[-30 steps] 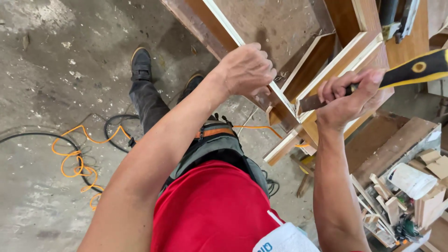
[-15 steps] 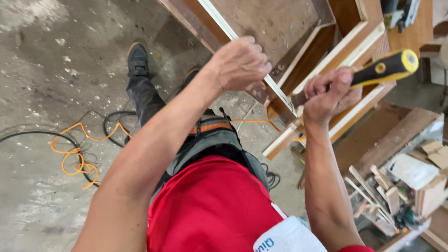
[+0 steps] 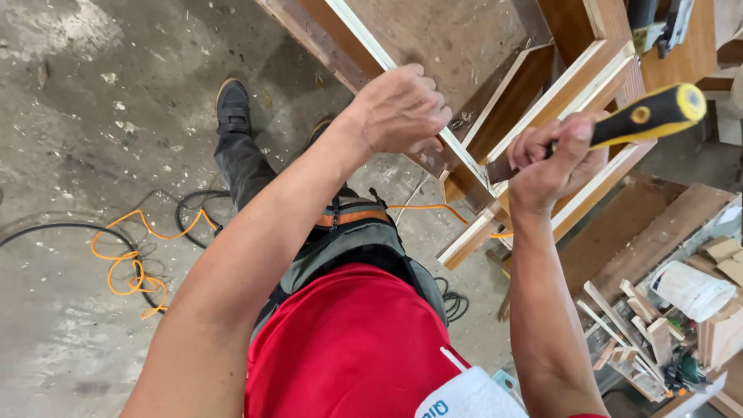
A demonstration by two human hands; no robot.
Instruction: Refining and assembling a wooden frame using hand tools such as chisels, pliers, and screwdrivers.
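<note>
The left hand (image 3: pixel 398 108) is closed around the pale edge strip (image 3: pixel 457 151) of the wooden frame (image 3: pixel 433 46), probably to steady it, while the right hand (image 3: pixel 553 159) clenches the yellow-black chisel (image 3: pixel 611 128) with its blade at that edge.

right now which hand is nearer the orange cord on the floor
Left. The left hand grips the pale frame edge, on the side toward the orange cord coiled at the picture's left. The right hand, holding the yellow-handled tool, is farther off.

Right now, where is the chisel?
In the head view, the chisel is at upper right, gripped in the right hand, its blade meeting the wooden frame just right of the left hand.
</note>
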